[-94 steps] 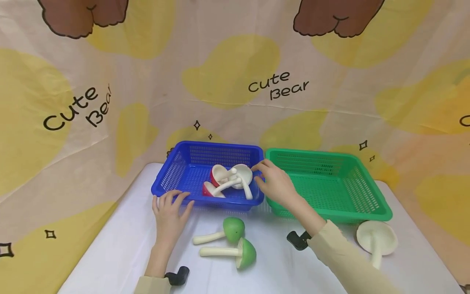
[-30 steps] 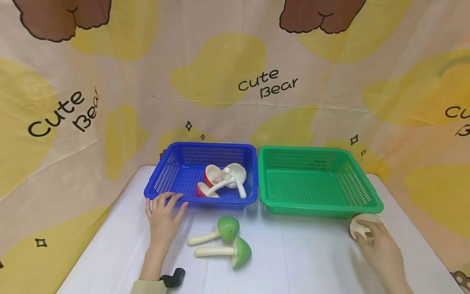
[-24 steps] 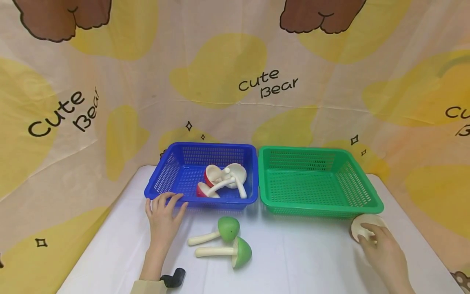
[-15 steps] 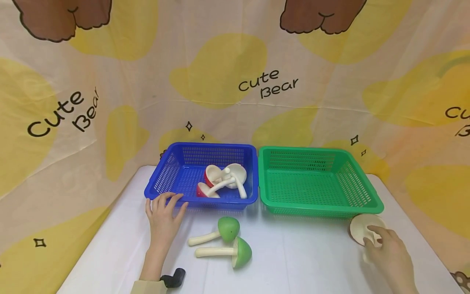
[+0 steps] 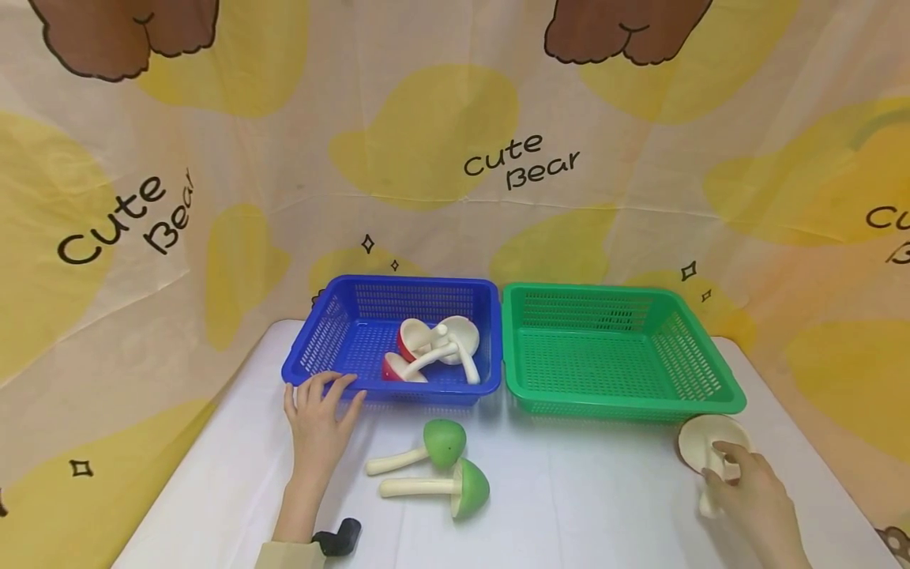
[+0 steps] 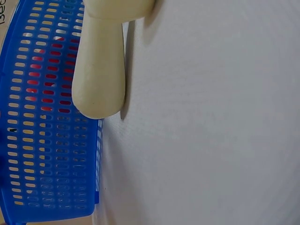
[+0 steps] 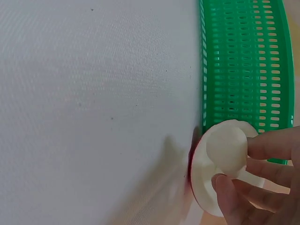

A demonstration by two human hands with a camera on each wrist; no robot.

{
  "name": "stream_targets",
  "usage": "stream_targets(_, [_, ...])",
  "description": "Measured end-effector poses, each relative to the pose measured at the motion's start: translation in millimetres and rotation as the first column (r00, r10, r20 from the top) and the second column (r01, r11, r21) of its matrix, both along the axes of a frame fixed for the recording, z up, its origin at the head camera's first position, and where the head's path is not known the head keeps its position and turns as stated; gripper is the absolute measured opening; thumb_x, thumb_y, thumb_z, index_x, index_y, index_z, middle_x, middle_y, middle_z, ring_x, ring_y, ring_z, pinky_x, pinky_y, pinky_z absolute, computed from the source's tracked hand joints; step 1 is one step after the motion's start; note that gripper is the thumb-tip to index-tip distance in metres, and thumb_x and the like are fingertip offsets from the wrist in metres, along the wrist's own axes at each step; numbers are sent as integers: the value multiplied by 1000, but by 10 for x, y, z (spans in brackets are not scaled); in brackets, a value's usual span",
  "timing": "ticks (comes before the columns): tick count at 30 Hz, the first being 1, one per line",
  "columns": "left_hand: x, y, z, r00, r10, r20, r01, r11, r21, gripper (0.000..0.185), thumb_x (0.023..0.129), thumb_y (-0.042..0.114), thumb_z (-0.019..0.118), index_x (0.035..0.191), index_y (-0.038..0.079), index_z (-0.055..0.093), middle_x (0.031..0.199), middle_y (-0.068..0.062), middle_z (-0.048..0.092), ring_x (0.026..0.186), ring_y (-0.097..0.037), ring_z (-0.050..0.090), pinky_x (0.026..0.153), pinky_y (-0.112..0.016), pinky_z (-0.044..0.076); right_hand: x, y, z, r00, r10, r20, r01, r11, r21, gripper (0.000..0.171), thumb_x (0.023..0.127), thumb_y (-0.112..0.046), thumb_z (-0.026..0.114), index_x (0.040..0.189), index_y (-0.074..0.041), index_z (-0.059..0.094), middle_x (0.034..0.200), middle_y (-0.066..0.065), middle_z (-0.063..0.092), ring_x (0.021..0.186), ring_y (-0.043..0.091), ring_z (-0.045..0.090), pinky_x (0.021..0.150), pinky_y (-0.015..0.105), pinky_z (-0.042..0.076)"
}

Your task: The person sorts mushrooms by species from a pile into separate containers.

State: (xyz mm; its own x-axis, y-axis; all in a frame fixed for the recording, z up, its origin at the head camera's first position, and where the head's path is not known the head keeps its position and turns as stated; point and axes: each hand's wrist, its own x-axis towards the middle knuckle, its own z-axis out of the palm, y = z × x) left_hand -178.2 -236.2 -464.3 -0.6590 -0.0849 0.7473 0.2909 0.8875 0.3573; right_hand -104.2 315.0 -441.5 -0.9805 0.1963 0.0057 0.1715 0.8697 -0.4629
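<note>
- Two bare hands, no gloves, rings or watch showing.
- Left hand [image 5: 317,419]: a beige sleeve cuff [image 5: 284,555] ends at the forearm.
- A small black wrist-mounted device [image 5: 340,537] sits beside that cuff.
- Right hand [image 5: 753,506]: bare to the frame's edge.

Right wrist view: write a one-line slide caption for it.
Right hand grips the stem of a cream-capped toy mushroom lying on the white table beside the green basket.

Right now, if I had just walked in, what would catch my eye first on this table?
Two bright baskets side by side at the back: a blue basket holding red and cream toy mushrooms, and a bare green basket. In front lie two green-capped mushrooms. At the right, the right hand grips a cream mushroom by its stem.
</note>
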Motion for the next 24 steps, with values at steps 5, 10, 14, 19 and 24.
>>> stream_targets(5, [-5, -3, -6, 1000, -2, 4, 2, 1000, 1, 25, 79, 19, 77, 101, 10, 70, 106, -14, 61, 109, -37, 49, 106, -73, 15, -7, 13, -7, 999, 10, 51, -9, 1000, -22, 50, 91, -24, 58, 128, 7, 45, 117, 37, 53, 92, 44, 63, 65, 48, 47])
stream_targets(10, [3, -4, -3, 1000, -2, 7, 2, 1000, 8, 25, 79, 19, 77, 101, 10, 70, 106, -14, 61, 110, -37, 48, 106, -72, 15, -26, 22, -6, 996, 13, 90, -9, 999, -37, 52, 91, -23, 58, 130, 8, 44, 120, 38, 51, 95, 44, 63, 67, 49, 47])
stream_targets(14, [3, -10, -10, 1000, -4, 1, 4, 1000, 10, 25, 79, 19, 78, 101, 10, 70, 106, -14, 61, 110, -37, 48, 106, -72, 15, -11, 23, -13, 998, 22, 67, -20, 999, -31, 48, 91, -20, 58, 129, 7, 46, 118, 38, 52, 91, 42, 64, 65, 47, 48])
stream_targets(19, [-2, -15, -21, 1000, 0, 1, 0, 1000, 6, 25, 79, 19, 78, 101, 11, 70, 107, -13, 61, 110, -36, 49, 106, -72, 15, 5, 47, -22, 998, 24, 62, -23, 1000, -21, 48, 90, -21, 58, 130, 5, 47, 119, 36, 52, 89, 38, 64, 64, 45, 47])
stream_targets(24, [1, -12, -18, 1000, 0, -4, 0, 1000, 1, 25, 79, 19, 77, 101, 11, 70, 106, -14, 60, 110, -37, 49, 106, -72, 15, 23, 71, -10, 996, 21, 90, -20, 1000, -21, 49, 90, -21, 57, 131, 4, 47, 120, 33, 51, 89, 34, 63, 61, 34, 43])
